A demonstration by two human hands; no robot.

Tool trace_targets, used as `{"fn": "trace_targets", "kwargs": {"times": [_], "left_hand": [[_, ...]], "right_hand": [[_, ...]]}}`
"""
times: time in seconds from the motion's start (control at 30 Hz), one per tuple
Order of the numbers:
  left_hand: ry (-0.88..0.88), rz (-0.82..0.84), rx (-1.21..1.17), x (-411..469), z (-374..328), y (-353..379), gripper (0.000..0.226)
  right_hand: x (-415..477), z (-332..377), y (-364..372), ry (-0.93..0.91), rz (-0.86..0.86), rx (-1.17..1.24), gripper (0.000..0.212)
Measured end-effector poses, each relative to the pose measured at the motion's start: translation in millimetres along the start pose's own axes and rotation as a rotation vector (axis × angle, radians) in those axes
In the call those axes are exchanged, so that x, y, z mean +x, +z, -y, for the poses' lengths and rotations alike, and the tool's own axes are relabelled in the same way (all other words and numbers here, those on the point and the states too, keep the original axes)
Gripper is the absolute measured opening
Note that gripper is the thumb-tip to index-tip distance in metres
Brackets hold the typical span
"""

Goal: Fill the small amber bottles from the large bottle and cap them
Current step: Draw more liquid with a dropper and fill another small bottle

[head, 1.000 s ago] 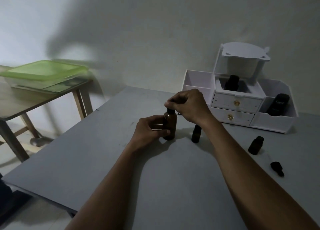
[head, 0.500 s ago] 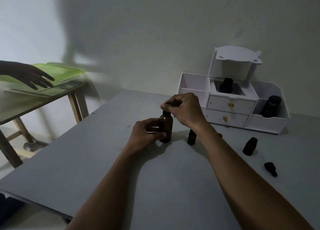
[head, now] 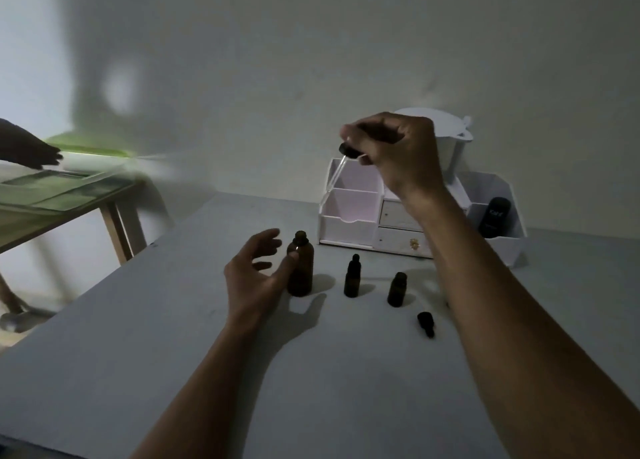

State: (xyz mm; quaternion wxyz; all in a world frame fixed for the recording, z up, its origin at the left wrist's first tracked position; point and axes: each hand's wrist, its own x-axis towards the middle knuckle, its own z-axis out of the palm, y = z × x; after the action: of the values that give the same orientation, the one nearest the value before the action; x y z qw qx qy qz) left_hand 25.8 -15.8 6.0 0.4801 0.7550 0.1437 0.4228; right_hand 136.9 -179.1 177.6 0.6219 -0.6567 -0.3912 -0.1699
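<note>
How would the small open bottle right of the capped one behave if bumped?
The small open bottle stands upright on a narrow base on the smooth table, so it would probably tip rather than slide. Being round, it would likely roll once down. Uncapped, it could spill anything inside; how full it is cannot be told.

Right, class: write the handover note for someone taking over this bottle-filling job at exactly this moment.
Left hand: open, thumb at the big bottle, which stands uncapped on the table.
Right hand: pinches the dropper, held up in the air.
Capped small bottle and open small bottle stand right of the big one; loose cap lies by the open one.
Done: big bottle uncapped. Left: fill the open bottle, cap it. Fill levels not visible.
</note>
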Motion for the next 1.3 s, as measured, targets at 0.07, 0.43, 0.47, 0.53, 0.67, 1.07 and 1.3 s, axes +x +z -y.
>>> {"fn": "trace_targets", "kwargs": {"times": [0.07, 0.43, 0.47, 0.53, 0.67, 1.07, 1.3], "left_hand": [[0.078, -0.144, 0.009, -11, -20, 8, 0.027], [-0.086, 0.432, 0.020, -69, -68, 102, 0.059], [-0.098, 0.431, 0.042, -68, -66, 108, 0.064], [-0.109, 0.436, 0.079, -66, -59, 117, 0.068], [-0.116, 0.454, 0.085, -61, -50, 124, 0.066], [-0.164, 0.470, 0.046, -60, -51, 126, 0.040], [-0.209, 0.469, -0.001, -61, -52, 128, 0.037]], "right_hand": [[-2, 3, -22, 0.004, -0.022, 0.008, 0.007], [-28, -35, -98, 0.215, 0.078, -0.095, 0.007], [-30, -40, -99, 0.229, 0.079, -0.101, 0.010], [-33, -51, -99, 0.250, 0.090, -0.117, 0.016], [-34, -66, -101, 0.271, 0.100, -0.135, 0.016], [-37, -75, -92, 0.312, 0.142, -0.203, 0.018], [-36, -75, -92, 0.311, 0.154, -0.207, 0.018]]}}
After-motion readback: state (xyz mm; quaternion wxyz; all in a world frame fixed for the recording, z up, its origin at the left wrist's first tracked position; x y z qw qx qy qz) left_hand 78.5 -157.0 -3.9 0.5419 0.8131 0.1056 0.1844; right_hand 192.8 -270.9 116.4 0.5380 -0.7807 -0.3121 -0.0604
